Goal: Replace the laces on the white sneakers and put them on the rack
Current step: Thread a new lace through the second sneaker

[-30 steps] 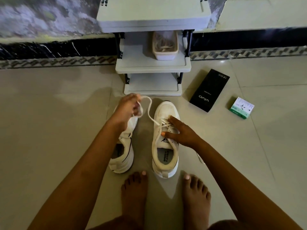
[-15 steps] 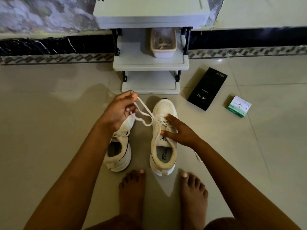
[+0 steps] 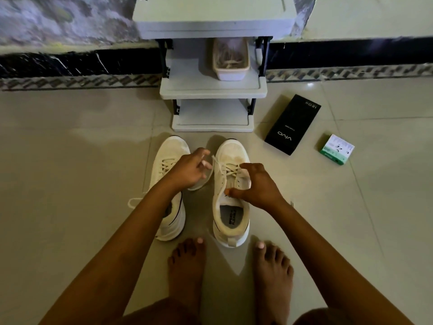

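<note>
Two white sneakers stand side by side on the floor, toes toward the rack (image 3: pixel 213 90). My left hand (image 3: pixel 189 171) hovers between them over the left sneaker (image 3: pixel 168 151), its fingers curled round a loop of the white lace (image 3: pixel 199 186) that runs from the right sneaker's eyelets. My right hand (image 3: pixel 256 186) grips the right sneaker (image 3: pixel 232 152) over its lacing, with the thumb at the inner side of the collar. A loose lace end (image 3: pixel 133 202) from the left sneaker trails on the floor at the left.
A pale tub (image 3: pixel 230 61) holding laces sits on the rack's middle shelf; the bottom shelf (image 3: pixel 212 116) is bare. A black phone box (image 3: pixel 293 124) and a small green-and-white box (image 3: pixel 337 148) lie on the tiles to the right. My bare feet (image 3: pixel 187 266) stand just behind the sneakers.
My left hand has come down and to the right with the lace, which now hangs slack in a loop. My right hand has stayed on the right sneaker.
</note>
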Tool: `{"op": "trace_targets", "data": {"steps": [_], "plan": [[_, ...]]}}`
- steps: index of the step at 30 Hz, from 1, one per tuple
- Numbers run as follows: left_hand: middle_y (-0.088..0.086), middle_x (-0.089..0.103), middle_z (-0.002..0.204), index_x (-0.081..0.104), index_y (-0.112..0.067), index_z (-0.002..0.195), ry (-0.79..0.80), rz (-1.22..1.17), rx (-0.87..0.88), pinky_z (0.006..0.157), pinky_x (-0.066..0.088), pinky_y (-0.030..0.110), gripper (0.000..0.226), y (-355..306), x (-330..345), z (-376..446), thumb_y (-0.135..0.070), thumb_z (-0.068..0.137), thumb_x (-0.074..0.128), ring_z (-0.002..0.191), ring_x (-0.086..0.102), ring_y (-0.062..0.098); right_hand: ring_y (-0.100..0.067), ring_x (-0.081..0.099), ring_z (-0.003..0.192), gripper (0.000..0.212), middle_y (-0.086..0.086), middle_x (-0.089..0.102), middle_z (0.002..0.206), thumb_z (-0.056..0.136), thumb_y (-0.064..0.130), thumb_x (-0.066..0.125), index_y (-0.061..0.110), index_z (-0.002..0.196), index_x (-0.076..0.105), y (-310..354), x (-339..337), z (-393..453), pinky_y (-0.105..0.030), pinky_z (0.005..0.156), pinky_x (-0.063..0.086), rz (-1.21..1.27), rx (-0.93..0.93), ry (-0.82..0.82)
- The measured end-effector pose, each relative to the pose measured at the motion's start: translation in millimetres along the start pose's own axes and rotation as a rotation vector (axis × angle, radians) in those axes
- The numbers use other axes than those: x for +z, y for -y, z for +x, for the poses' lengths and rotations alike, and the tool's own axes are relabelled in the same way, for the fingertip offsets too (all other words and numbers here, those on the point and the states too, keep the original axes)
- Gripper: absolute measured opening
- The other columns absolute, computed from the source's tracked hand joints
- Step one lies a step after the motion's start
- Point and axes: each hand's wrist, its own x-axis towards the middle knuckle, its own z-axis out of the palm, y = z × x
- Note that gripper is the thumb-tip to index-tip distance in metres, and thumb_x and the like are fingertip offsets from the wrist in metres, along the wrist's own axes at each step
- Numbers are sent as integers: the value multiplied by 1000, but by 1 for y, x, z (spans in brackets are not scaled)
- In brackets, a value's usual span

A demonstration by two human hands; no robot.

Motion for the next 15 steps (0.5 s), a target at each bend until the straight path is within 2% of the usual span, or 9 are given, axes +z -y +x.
{"op": "trace_targets", "data": {"steps": [1,3,5,8,10,12,15], "plan": [[10,59,120,38,-11,133,32,51,24,75,47,27,35,-1,3,1,-8,98,40,99,61,23,-24,43,123,85,-5,35,141,70,50,76,22,139,36,0,1,-3,-36,94,45,4,8,-15],[12,60,118,44,-10,125,46,112,57,78,49,31,29,-3,9,4,-9,97,44,103,61,25,-22,48,116,79,-4,39,134,71,47,77,20,135,40,2,2,-8,-33,89,47,58,11,-33],[13,63,115,57,-8,117,27,149,87,88,48,33,24,-5,14,5,-10,97,45,105,61,27,-17,53,105,61,-1,47,123,77,40,74,18,127,48,7,2,-10,-26,80,45,175,-10,-74],[9,57,130,58,-11,127,-3,199,127,98,37,27,32,-8,19,4,-16,98,47,119,52,23,-12,57,84,28,7,59,96,84,29,68,15,107,61,19,0,-10,-18,68,45,407,0,-107],[9,54,122,56,-15,130,-38,238,148,93,38,27,34,-10,21,4,-21,97,48,114,51,23,-11,59,75,14,7,62,83,85,24,67,14,94,66,29,-1,-8,-21,70,48,577,20,-103],[5,50,103,60,-18,126,-69,266,169,81,39,27,32,-12,22,3,-22,95,50,101,53,24,-8,58,68,3,5,64,76,86,17,67,16,84,67,35,-2,-7,-22,70,49,680,15,-116],[2,50,92,67,-17,116,-73,285,199,75,37,26,26,-15,20,2,-22,92,56,93,55,24,-3,57,63,7,1,67,78,87,11,64,13,82,68,36,-1,-6,-16,65,46,696,12,-129]]}}
